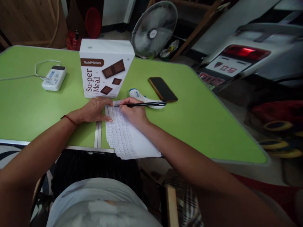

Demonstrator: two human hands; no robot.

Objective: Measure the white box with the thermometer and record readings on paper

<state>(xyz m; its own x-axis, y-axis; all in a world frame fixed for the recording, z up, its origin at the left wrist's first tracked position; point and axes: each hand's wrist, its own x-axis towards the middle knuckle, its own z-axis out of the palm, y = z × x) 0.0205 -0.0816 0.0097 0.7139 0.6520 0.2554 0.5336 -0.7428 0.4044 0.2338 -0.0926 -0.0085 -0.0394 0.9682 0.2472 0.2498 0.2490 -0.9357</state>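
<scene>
A sheaf of white paper (pixel 127 140), its left part covered in rows of small handwriting, lies on the green table and juts over the front edge. My right hand (pixel 135 114) grips a black pen (pixel 151 103), its tip on the upper part of the top sheet. At the paper's upper left edge rests my left hand (pixel 96 109), thumb apart from the fingers, holding nothing. Right behind my hands stands a white and brown "Su-per Meal" box (pixel 104 69). A white infrared thermometer (pixel 137 94) lies beyond my right hand, partly covered by it and the pen.
A dark phone (pixel 163 89) lies right of the thermometer. On the left of the green table (pixel 47 110) sits a white corded device (pixel 55 78). Past the far edge stands a fan (pixel 153 31); a white scooter (pixel 236 56) is at the right.
</scene>
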